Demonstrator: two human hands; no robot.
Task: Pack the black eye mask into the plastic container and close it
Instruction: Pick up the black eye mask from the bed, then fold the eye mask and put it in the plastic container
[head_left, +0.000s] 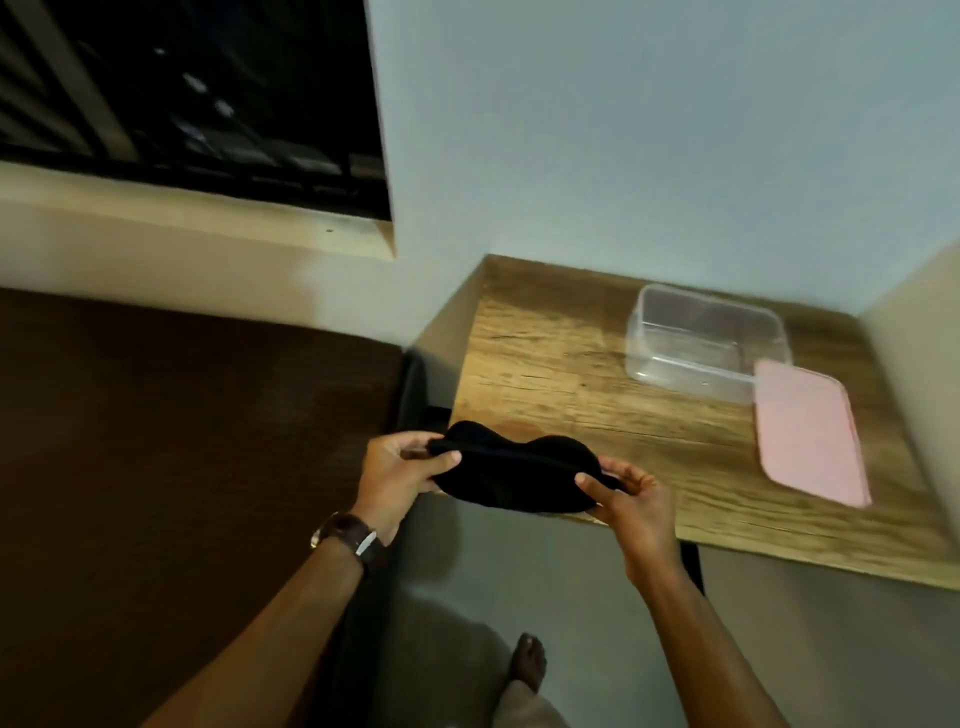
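I hold the black eye mask (514, 470) stretched between both hands over the near left corner of the wooden table (561, 364). My left hand (397, 473), with a wristwatch on its wrist, grips the mask's left end. My right hand (631, 499) pinches its right end. The clear plastic container (701, 343) stands open and empty at the back of the table, to the right of my hands. Its pink lid (808, 431) lies flat on the table, right beside the container.
A brown bed surface (182, 441) fills the left side, close against the table. A dark window (197, 93) with a ledge sits above it. Pale walls enclose the table at the back and right. My bare foot (527, 662) stands on the grey floor.
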